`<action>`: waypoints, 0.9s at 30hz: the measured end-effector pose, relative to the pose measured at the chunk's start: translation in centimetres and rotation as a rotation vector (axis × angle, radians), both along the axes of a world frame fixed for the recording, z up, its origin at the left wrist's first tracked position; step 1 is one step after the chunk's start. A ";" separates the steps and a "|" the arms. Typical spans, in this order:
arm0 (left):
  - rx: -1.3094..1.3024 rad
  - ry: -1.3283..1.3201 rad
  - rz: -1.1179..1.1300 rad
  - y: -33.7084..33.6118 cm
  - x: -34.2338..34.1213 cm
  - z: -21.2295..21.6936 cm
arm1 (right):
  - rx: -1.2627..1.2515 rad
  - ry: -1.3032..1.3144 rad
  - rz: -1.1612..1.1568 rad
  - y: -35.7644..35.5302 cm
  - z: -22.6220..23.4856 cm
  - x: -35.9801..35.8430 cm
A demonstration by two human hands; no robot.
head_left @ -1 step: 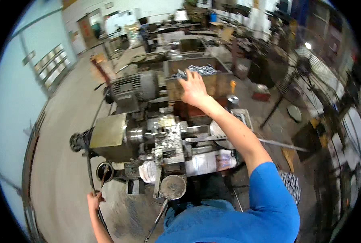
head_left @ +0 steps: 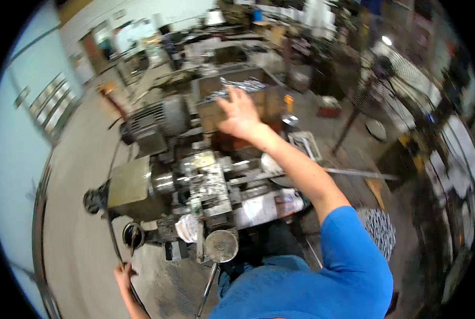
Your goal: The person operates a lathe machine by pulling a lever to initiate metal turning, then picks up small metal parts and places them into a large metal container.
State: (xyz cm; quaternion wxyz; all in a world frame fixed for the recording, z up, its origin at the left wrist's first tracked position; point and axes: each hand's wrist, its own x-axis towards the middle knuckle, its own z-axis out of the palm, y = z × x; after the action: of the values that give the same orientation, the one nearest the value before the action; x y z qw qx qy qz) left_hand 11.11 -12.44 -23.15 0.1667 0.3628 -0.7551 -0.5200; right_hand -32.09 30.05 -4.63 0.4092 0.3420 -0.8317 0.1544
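My left hand (head_left: pixel 124 275) is closed around a long dark rod (head_left: pixel 115 237), low on the left, beside the machine. The rod rises to a knob-like wheel (head_left: pixel 92 201) at the end of the headstock housing (head_left: pixel 132 183). My right arm reaches forward over the small lathe-like machine (head_left: pixel 209 183). At the near wall of a metal box (head_left: pixel 269 103), my right hand (head_left: pixel 240 114) is held with fingers apart, and nothing shows in it. Slim, shiny metal pieces (head_left: pixel 248 85) are heaped in that box, just past my fingertips. Blur hides whether the fingertips touch them.
Behind the housing sits a grey electric motor (head_left: pixel 160 119). A round metal disc (head_left: pixel 221 246) on a lever is close to my body. A dark pot (head_left: pixel 134 235) hangs by the rod. Right of the box are a tray (head_left: pixel 305 144) and a standing fan (head_left: pixel 376 80).
The whole view has swung and tilted slightly, so the machine and box appear further left. My right hand stays at the box with fingers apart; my left hand stays on the rod.
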 end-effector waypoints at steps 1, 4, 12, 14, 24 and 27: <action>0.003 0.048 0.051 1.2 0.4 0.5 | -0.082 -0.018 0.049 1.2 0.2 1.8; 0.020 -0.032 0.133 -2.1 3.8 -2.0 | -0.202 -0.229 0.250 6.3 -5.0 5.5; 0.092 -0.075 0.130 2.4 -0.1 -1.4 | -0.273 -0.911 -0.614 29.2 -24.7 21.3; 0.094 -0.074 0.133 3.2 -1.0 -1.2 | -0.189 -0.924 -0.857 35.2 -29.2 24.9; 0.110 -0.066 0.180 4.0 -0.6 -0.4 | 0.217 -1.235 -1.272 49.1 -33.5 22.1; 0.114 -0.060 0.203 4.1 0.2 -0.1 | 0.291 -1.237 -1.246 48.7 -31.6 20.3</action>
State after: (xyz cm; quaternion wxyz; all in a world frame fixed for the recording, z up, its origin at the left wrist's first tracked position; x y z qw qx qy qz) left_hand 11.31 -8.37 -23.28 0.1749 0.4618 -0.6882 -0.5315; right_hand -11.74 78.77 -36.28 -0.1512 -0.2685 -0.9502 -0.0461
